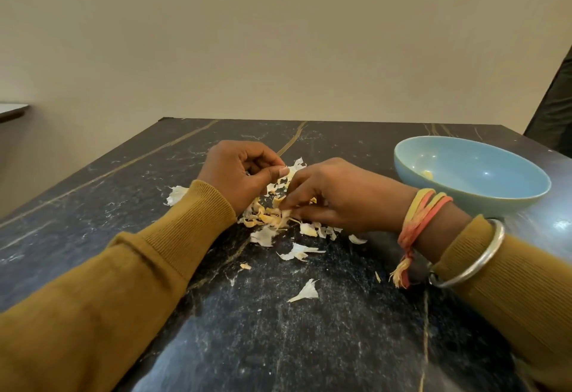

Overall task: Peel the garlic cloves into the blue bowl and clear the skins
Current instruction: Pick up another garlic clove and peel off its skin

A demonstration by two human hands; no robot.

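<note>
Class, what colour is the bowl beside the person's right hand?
The bowl is light blue, as the head view shows.

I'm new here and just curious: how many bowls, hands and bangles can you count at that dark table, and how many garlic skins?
Bowl: 1
Hands: 2, left hand and right hand
Bangle: 1
Skins: not counted, too many overlapping scraps
Total: 4, skins aside

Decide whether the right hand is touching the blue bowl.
Apart. The head view shows a strip of dark table between the right hand and the blue bowl.
</note>
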